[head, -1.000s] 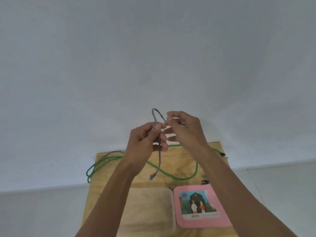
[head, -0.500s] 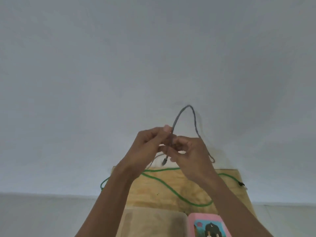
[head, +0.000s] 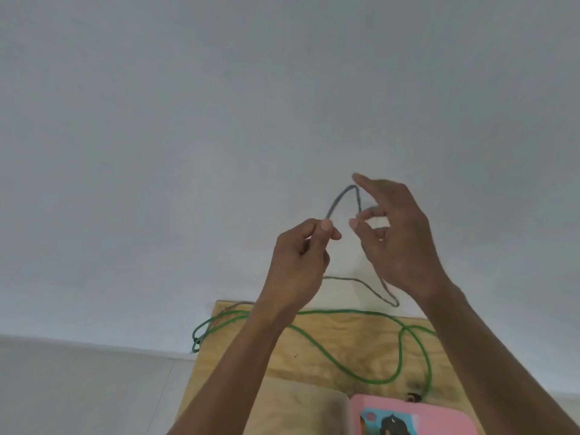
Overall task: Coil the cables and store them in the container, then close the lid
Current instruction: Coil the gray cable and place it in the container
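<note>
A grey cable (head: 338,202) arches between my raised hands in front of the white wall. My left hand (head: 303,259) pinches one side of the arch between thumb and fingers. My right hand (head: 398,237) has its fingers spread, and the cable runs over the forefinger and down past the palm. A slack grey loop (head: 373,288) hangs below. A green cable (head: 345,365) lies in loose curves on the wooden board (head: 361,343). The clear container (head: 301,409) and its pink picture lid (head: 405,417) sit at the bottom edge, partly cut off.
The board stands against a white wall, with pale floor (head: 78,387) to its left. The green cable's end loops over the board's left edge (head: 197,337). A small dark plug (head: 411,396) lies by the pink lid.
My hands have moved apart: the right hand opened and rose to the right, which stretched the grey arch wider. The view shifted, so the board and container sit lower in frame.
</note>
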The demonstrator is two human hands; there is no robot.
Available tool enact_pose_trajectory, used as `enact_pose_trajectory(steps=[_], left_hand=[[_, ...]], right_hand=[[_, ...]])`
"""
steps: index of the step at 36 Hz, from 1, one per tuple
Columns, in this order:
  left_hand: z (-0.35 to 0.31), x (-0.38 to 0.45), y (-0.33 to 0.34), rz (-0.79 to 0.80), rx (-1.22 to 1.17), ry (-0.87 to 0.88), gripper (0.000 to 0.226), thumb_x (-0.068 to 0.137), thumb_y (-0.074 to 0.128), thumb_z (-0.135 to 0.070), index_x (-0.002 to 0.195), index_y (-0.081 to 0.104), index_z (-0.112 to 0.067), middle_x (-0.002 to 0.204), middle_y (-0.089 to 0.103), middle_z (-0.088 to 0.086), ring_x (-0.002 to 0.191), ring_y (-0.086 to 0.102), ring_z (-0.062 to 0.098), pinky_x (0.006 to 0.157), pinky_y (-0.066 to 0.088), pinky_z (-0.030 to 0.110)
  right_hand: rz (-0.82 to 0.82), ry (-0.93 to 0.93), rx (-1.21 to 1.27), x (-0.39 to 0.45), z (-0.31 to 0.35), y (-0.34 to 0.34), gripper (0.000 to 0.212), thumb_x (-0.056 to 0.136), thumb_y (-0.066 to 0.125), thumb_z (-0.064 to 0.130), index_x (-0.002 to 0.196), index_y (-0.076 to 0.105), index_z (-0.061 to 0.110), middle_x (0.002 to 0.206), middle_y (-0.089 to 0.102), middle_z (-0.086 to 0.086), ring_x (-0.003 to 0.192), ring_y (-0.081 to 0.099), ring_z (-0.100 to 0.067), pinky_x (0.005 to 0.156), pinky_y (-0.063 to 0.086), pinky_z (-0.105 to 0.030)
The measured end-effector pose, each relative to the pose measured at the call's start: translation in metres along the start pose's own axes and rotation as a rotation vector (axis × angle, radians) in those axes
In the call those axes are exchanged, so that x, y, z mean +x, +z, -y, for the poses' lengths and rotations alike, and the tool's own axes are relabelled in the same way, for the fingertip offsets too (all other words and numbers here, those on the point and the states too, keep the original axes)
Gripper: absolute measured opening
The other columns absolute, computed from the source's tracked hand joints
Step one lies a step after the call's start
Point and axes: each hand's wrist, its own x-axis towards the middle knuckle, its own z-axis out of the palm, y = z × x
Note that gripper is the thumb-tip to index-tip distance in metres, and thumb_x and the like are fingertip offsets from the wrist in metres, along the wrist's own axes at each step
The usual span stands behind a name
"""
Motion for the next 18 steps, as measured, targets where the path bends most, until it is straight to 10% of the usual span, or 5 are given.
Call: enact_pose_trajectory(steps=[6, 12, 18], left_hand=[[-0.012, -0.002, -0.002, 0.250, -0.143, -0.091, 0.035, 0.105, 0.048, -0.037, 0.100, 0.073, -0.013, 0.056, 0.041, -0.001, 0.048, 0.029, 0.016, 0.055, 0.019, 0.039], [-0.018, -0.002, -0.020, 0.387, -0.136, -0.108, 0.042, 0.106, 0.043, -0.030, 0.090, 0.071, -0.003, 0.063, 0.061, 0.011, 0.054, 0.055, 0.021, 0.052, 0.040, 0.024], [-0.021, -0.001, -0.023, 0.462, -0.395, -0.163, 0.040, 0.101, 0.049, -0.036, 0.082, 0.067, -0.006, 0.053, 0.045, 0.007, 0.044, 0.038, 0.016, 0.063, 0.054, 0.035]], right_hand=[[-0.034, -0.148, 0.135, 0.027, -0.001, 0.013, 0.024, 0.092, 0.061, 0.018, 0.113, 0.073, 0.016, 0.110, 0.068, -0.001, 0.090, 0.071, -0.015, 0.070, 0.061, -0.035], [0.121, -0.103, 0.139, 0.048, 0.003, 0.018, 0.026, 0.094, 0.061, -0.005, 0.111, 0.074, 0.009, 0.096, 0.070, 0.013, 0.078, 0.064, 0.018, 0.068, 0.046, -0.004], [0.169, -0.055, 0.084, 0.062, 0.012, 0.023, 0.020, 0.094, 0.065, 0.015, 0.110, 0.075, 0.021, 0.098, 0.075, 0.017, 0.068, 0.062, 0.013, 0.073, 0.050, -0.017]])
